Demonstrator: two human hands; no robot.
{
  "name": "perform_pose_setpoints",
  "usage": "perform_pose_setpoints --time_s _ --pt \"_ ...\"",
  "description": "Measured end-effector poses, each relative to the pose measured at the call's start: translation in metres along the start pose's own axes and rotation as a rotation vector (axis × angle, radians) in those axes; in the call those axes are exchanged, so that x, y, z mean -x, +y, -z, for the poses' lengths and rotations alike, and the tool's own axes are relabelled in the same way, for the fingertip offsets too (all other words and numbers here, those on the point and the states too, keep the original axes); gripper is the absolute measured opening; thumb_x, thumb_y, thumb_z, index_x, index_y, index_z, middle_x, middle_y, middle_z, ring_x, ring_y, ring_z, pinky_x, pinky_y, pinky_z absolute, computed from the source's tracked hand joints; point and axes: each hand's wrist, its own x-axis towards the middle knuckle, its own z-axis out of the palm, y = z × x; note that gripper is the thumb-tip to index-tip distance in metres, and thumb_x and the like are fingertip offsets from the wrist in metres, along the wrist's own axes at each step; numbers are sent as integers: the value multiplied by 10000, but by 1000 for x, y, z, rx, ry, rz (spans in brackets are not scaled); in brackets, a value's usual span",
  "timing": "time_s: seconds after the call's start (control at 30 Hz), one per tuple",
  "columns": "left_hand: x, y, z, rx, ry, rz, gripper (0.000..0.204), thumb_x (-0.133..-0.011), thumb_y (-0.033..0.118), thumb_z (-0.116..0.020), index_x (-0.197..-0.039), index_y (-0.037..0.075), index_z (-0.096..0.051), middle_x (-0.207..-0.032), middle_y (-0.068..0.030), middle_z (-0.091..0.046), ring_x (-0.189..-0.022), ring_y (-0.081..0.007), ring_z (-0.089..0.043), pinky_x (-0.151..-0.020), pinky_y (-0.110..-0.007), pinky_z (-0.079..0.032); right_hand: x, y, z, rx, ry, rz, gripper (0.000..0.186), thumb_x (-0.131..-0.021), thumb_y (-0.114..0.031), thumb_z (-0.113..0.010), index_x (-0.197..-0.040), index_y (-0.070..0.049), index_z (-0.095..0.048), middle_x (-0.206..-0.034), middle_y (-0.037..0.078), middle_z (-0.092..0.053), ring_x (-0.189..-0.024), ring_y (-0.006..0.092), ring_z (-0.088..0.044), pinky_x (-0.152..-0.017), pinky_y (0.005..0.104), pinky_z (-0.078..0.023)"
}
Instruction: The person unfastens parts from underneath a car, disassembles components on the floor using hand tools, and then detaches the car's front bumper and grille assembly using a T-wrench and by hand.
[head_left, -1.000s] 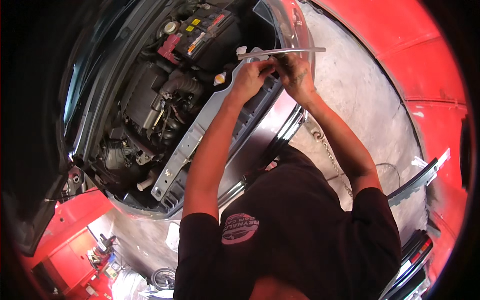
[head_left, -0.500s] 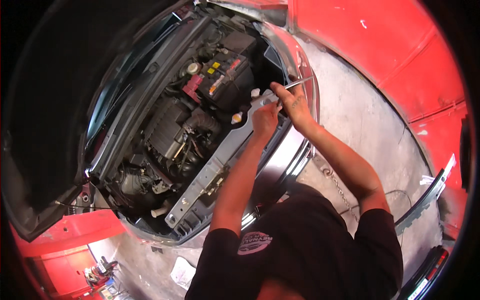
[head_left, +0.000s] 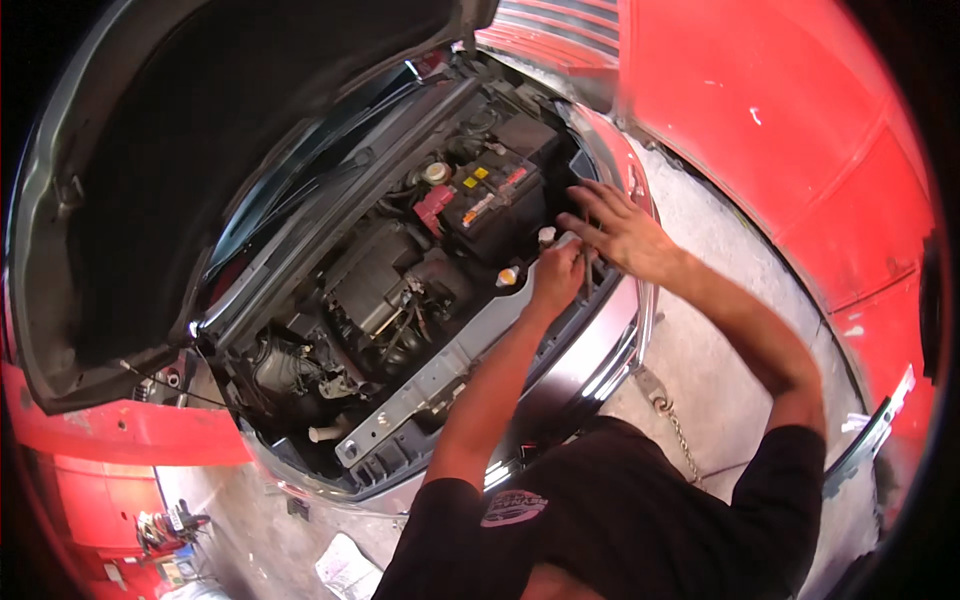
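My left hand [head_left: 558, 277] is closed at the far-right end of the grey front crossmember [head_left: 425, 372] of a car's engine bay. What its fingers grip, if anything, is hidden. Just to its right, my right hand [head_left: 632, 240] is held over the front corner near the headlight, its fingers stretched out and spread. A narrow tool-like shape [head_left: 588, 255] shows between the two hands, too small to make out. Close to my left hand are a white cap [head_left: 547, 236] and a radiator cap [head_left: 508, 276] with an orange-yellow top. Beyond them stands a black battery [head_left: 492, 195] with a red terminal cover [head_left: 433, 208].
The raised bonnet [head_left: 230, 130] fills the upper left. A black air filter box [head_left: 372, 278] sits mid-bay. The silver bumper [head_left: 590, 345] lies between my body and the bay. Red metal panels [head_left: 730, 110] stand at the right, and a chain [head_left: 680, 440] lies on the concrete floor.
My right hand has gone from gripping a thin metal rod to spread fingers, and the rod no longer sticks out past it. My left hand stays at the crossmember; the view has shifted.
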Motion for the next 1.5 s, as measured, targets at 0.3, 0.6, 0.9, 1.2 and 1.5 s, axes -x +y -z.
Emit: perform_pose_setpoints --time_s 0.3,0.6,0.9,1.2,1.5 --pt "-3 7 -29 -34 80 192 145 -892 208 -624 -885 66 -654 -737 -217 -651 -761 -429 -644 -644 -529 -469 36 -77 -62 -1246 624 -975 553 -998 -415 -531 -1356 6 -529 -1202 138 -646 -1101 224 -597 -1009 368 -439" --pt "1 -1 -26 33 -68 147 226 -920 214 -618 -1023 14 -639 -884 -234 -662 -871 -423 -642 -720 -492 -499 -21 27 -12 -1482 -93 -761 257 -920 -198 -629 -1043 26 -644 -962 131 -678 -864 208 -652 -744 353 -524" --pt "-7 -4 -17 206 73 68 153 -824 196 -671 -905 68 -692 -793 -191 -666 -744 -382 -652 -616 -478 -469 5 -23 33 -333 35 -17 408 -792 -349 -715 -1046 -30 -699 -1274 167 -566 -1294 351 -451 -1076 512 -357" --pt "-8 19 -18 91 92 158 168 -858 179 -694 -850 15 -656 -721 -165 -644 -641 -297 -644 -590 -404 -466 53 32 -24 -937 318 -908 250 -948 -173 -603 -1048 47 -665 -701 91 -654 -658 157 -630 -657 288 -506" --pt "8 -7 -57 -1 318 -118 95 -862 155 -639 -913 75 -639 -697 -157 -624 -682 -373 -635 -576 -460 -486 -46 -14 2 -797 -175 -152 190 -808 -94 -637 -947 34 -661 -830 149 -675 -800 283 -671 -861 423 -520"
